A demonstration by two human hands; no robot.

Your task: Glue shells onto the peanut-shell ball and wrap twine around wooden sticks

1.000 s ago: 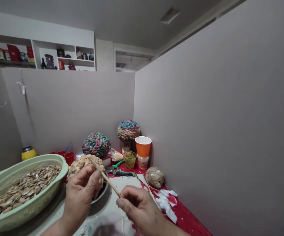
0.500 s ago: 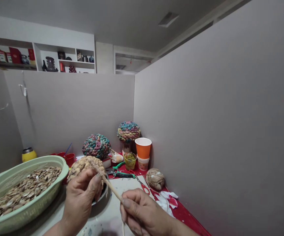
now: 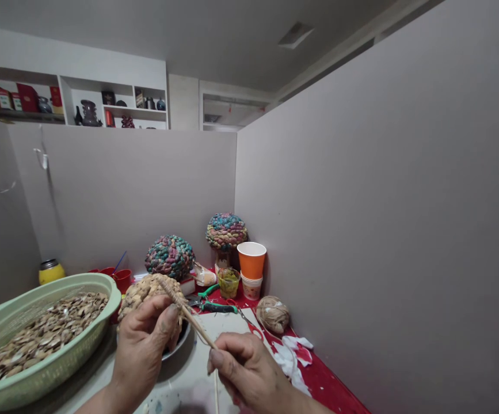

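A thin wooden stick (image 3: 201,331) slants between my hands, its upper end wound with twine (image 3: 171,293). My left hand (image 3: 143,339) is closed in a pinch at the wound part, thumb against it. Lower down, my right hand (image 3: 249,368) grips the bare end between thumb and fingers. A pale strand (image 3: 216,391) hangs below the right hand. Behind the left hand sits a rounded dome of tan shells (image 3: 145,290), over a dark bowl (image 3: 180,345) that is partly hidden.
At left stands a green basket (image 3: 42,362) full of flat shells. Further back are two coloured domes (image 3: 170,256), an orange cup (image 3: 251,261) and green-handled pliers (image 3: 218,308). A twine ball (image 3: 273,314) and white tissue (image 3: 290,356) lie right, beside the grey partition (image 3: 361,230).
My right hand has shifted slightly left and down along the stick, its fingers repositioned. The stick's wound tip has moved slightly to the right. My left hand stays nearly in place.
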